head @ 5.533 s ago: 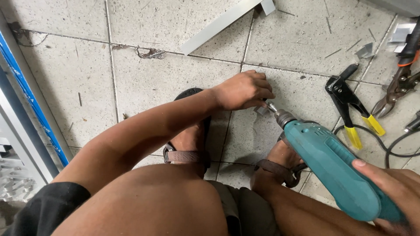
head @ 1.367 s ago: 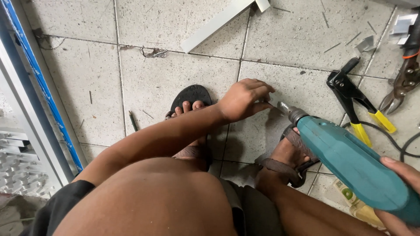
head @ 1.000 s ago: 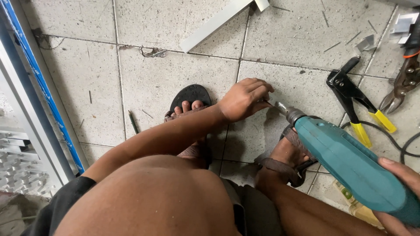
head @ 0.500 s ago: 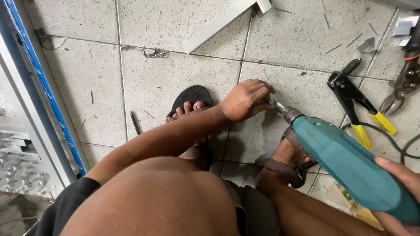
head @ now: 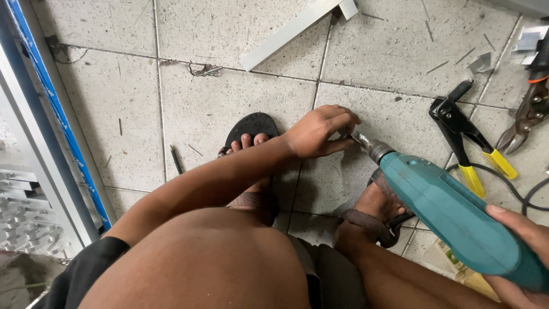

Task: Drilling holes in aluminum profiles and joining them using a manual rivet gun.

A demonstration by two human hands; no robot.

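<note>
Crouching over a tiled floor (head: 217, 109), a person grips a teal drill (head: 452, 217) in the right hand (head: 523, 246), fingers wrapped around its rear, while the left hand (head: 317, 131) pinches shut at the bit tip, what it holds hidden. The drill looks heavy and rigid, best held by its body. Open tile lies beyond the fingertips; a riveter (head: 469, 137) lies just right.

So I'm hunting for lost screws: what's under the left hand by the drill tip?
Only grey floor tile shows around the left hand; its fingers cover whatever meets the drill tip.
</note>
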